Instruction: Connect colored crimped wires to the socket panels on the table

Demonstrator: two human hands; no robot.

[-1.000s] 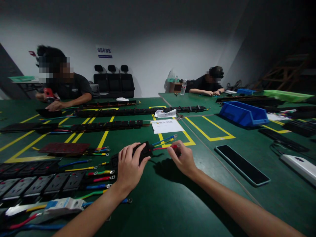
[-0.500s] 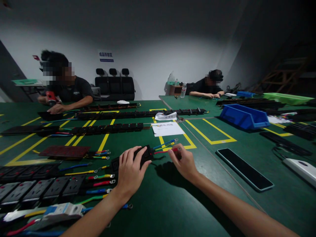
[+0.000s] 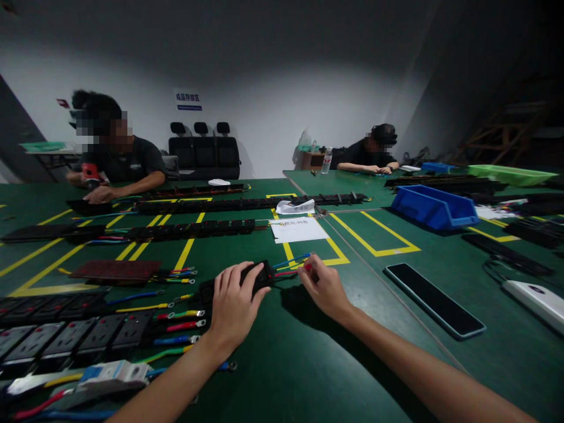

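My left hand (image 3: 232, 302) is wrapped over a black socket strip (image 3: 263, 275), pressing it against the green table. Red, blue and yellow-green wires come out of the strip's right end. Fingers and thumb pinched together, my right hand (image 3: 326, 289) grips the red wire (image 3: 287, 274) near its tip. The blue wire (image 3: 291, 260) runs just behind those fingertips, and I cannot tell whether they touch it. Most of the strip's left part lies under my left hand.
More socket strips (image 3: 92, 338) with ring-ended wires lie at left. A paper sheet (image 3: 304, 230) is ahead. At right are a phone (image 3: 434, 299), a white device (image 3: 535, 302) and a blue bin (image 3: 434, 208). Two people (image 3: 132, 161) work across the table.
My right hand has shifted slightly, bringing the red wire's end closer to the blue and yellow-green wires. My left hand stays on the socket strip.
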